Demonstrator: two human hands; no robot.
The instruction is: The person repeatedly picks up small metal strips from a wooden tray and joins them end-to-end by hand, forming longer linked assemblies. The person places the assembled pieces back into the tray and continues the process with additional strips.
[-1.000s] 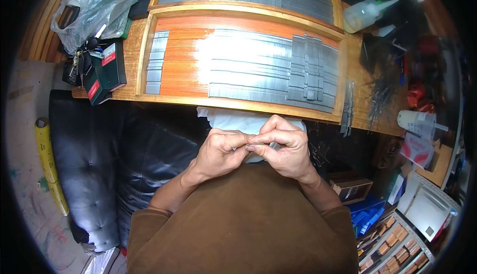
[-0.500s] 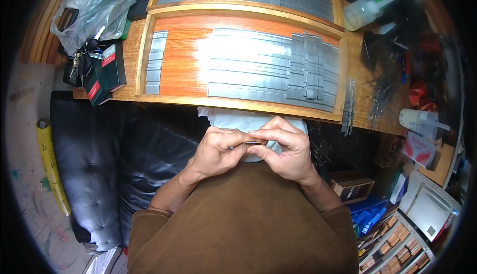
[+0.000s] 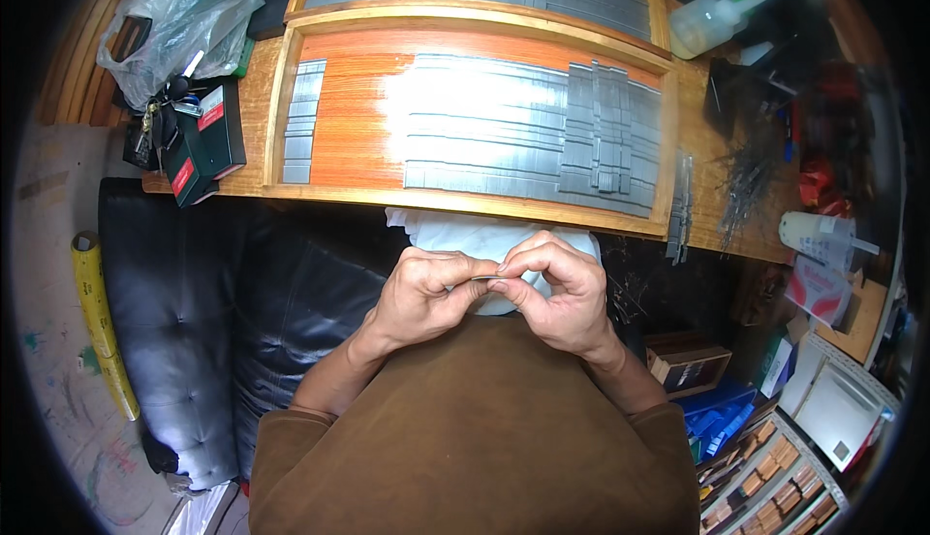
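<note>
at the centre of the frame the left hand (image 3: 423, 295) and right hand (image 3: 559, 288) meet fingertip to fingertip, both curled nearly closed, pinching a thin metal strip (image 3: 484, 277) between thumbs and forefingers; only a sliver of it shows between them. just behind the hands lies a white cloth (image 3: 465, 236), partly covered by them. above, in the upper middle, a wooden tray (image 3: 281, 118) holds rows of flat grey strips (image 3: 504, 128) on its orange floor, with a small stack (image 3: 302, 123) at its left end. a black box (image 3: 203, 138) and keys (image 3: 160, 109) sit at upper left, a glue bottle (image 3: 712, 19) at upper right, a black cushion (image 3: 184, 312) at left.
</note>
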